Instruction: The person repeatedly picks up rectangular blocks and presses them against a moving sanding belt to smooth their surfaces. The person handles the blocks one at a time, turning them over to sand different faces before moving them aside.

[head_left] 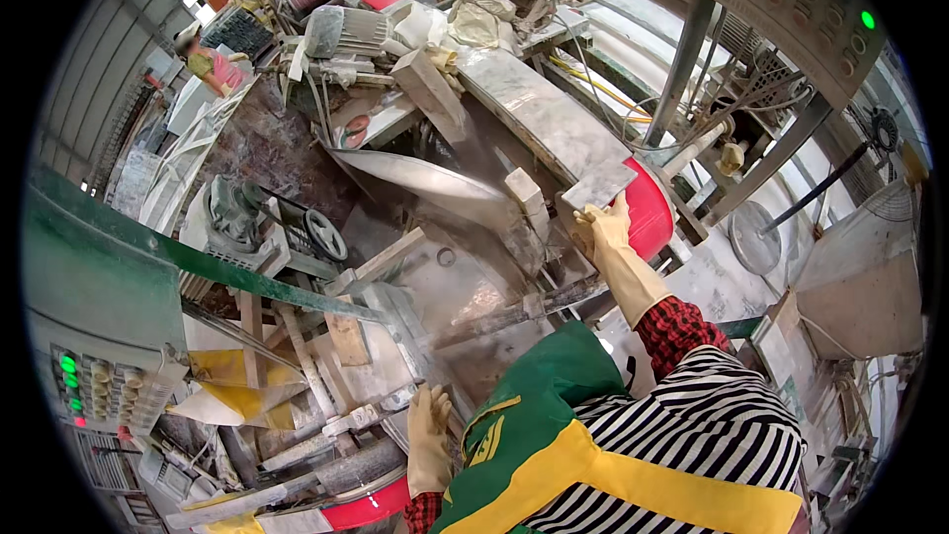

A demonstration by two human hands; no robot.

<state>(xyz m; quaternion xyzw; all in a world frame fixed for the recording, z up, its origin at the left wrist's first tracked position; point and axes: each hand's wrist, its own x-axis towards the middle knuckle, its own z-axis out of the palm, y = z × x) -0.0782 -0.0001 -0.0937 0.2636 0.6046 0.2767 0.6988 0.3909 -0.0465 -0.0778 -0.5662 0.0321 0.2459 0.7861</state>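
Observation:
My right hand (605, 235), in a cream rubber glove, reaches out to the end of a belt conveyor. Its fingers and thumb close at the near edge of a thin grey tile (599, 184), which lies at the belt's end; the fingers' undersides are hidden. Beside the hand curves the conveyor's red end cover (647, 210). My left hand (429, 435), in a matching glove, is low by my apron, next to a machine frame. Its fingers are loosely bent and partly spread, with nothing seen in them.
A control panel (114, 386) with lit green lamps stands at left, another (781, 0) at upper right. A wooden post (430, 94), a motor (346, 35) and a handwheel (324, 234) lie ahead. A dusty bin (860, 277) stands right. One person (213, 64) is far left.

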